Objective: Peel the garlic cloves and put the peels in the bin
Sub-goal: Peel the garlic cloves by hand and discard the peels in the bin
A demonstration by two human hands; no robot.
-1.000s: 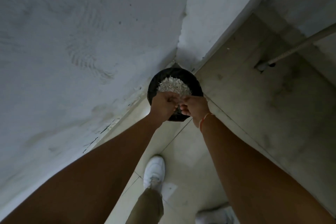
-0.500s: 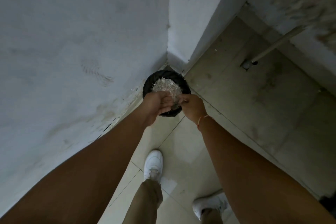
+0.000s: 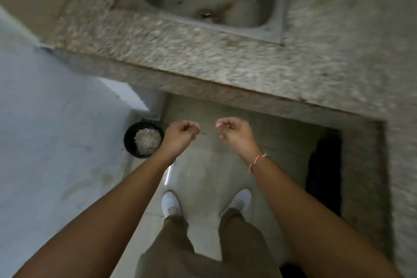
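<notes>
We're in a home kitchen: a speckled stone counter [image 3: 225, 63] runs across the top of the frame, a steel sink [image 3: 274, 7] sunk into it with its drain in view. Tiled floor [image 3: 203, 171] below, and a small black bin [image 3: 129, 142] tucked at the left wall.

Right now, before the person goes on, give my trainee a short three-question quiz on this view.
1. True or false: the black bin stands on the floor by the wall, on the person's left.
2. What fills the bin? A) water B) pale garlic peels C) whole onions
3. Fill in: set into the speckled counter is a metal ____.

Key: 1 true; 2 B; 3 sink. The left hand and right hand are curled, apart, above the floor rather than above the bin.
</notes>
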